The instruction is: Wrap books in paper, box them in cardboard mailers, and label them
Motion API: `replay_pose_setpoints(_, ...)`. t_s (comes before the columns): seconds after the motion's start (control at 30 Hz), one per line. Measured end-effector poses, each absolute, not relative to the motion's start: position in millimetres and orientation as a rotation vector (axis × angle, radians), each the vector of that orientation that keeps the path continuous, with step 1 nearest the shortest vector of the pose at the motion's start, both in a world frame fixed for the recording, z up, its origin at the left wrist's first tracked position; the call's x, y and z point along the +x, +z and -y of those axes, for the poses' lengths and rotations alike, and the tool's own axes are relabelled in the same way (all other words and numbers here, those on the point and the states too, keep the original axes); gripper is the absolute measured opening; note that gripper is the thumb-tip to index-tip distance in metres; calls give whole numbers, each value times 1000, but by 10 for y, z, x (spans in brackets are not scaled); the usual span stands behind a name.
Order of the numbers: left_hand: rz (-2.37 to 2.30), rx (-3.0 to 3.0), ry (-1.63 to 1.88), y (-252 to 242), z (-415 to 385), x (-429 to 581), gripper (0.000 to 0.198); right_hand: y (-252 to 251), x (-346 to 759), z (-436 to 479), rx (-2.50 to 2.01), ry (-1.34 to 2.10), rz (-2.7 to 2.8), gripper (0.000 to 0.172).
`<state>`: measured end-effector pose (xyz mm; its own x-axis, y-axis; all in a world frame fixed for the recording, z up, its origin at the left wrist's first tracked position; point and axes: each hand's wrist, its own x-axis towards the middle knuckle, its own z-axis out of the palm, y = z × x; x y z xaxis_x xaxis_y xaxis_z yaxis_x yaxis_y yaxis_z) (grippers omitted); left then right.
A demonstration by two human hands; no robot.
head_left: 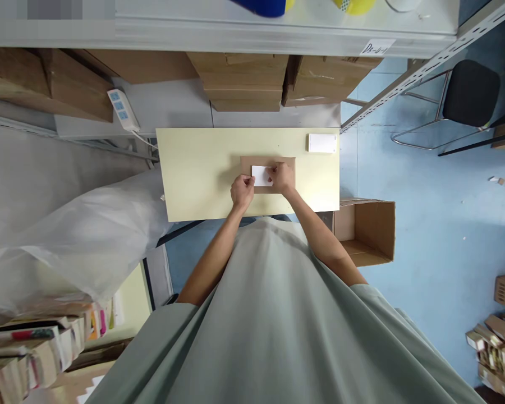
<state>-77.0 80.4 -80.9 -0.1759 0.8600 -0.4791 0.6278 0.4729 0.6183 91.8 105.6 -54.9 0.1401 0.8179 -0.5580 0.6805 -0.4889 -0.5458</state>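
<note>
A flat brown cardboard piece (267, 161) lies on the pale yellow table (197, 174). Over its middle is a small white card or label (261, 176). My left hand (243, 191) pinches the card's left edge between thumb and fingers. With fingers curled, my right hand (281, 177) covers the card's right end and presses there; its fingertips are partly hidden. I cannot tell whether the card is stuck to the cardboard or only rests on it.
A white box or stack of cards (322, 143) sits at the table's far right corner. Beyond stands a shelf (235, 33) with cardboard boxes (244, 78) and a power strip (123, 110). An open carton (372, 233) is right of me, plastic sheeting (101, 224) left.
</note>
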Motion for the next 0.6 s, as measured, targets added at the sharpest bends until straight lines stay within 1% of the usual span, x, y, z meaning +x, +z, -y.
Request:
replay_pose_setpoints(0.07, -1888, 1233, 349, -800, -807, -781, 19, -532, 853, -948, -2261, 1350, 1535, 24)
replay_pose_setpoints(0.2, -1865, 1233, 341, -782, -811, -792, 18, -524, 779, -871, -2251, 1509, 1595, 25)
replay_pose_setpoints(0.33, -1889, 1231, 338, -776, -811, -770, 17, -550, 749, -1106, -2254, 1432, 1594, 28)
replay_pose_setpoints(0.47, -1899, 1229, 343, -768, -814, -750, 16, -565, 695, -1267, -2229, 1340, 1604, 37)
replay_pose_setpoints(0.5, -1897, 1228, 341, -764, -815, -750, 15, -564, 680, -1264, -2235, 1315, 1617, 37)
replay_pose_setpoints(0.53, -1896, 1228, 338, -761, -816, -751, 15, -561, 666, -1246, -2242, 1294, 1637, 33)
replay_pose_setpoints(0.6, -1890, 1236, 329, -758, -818, -757, 15, -550, 643, -1191, -2256, 1263, 1711, 19)
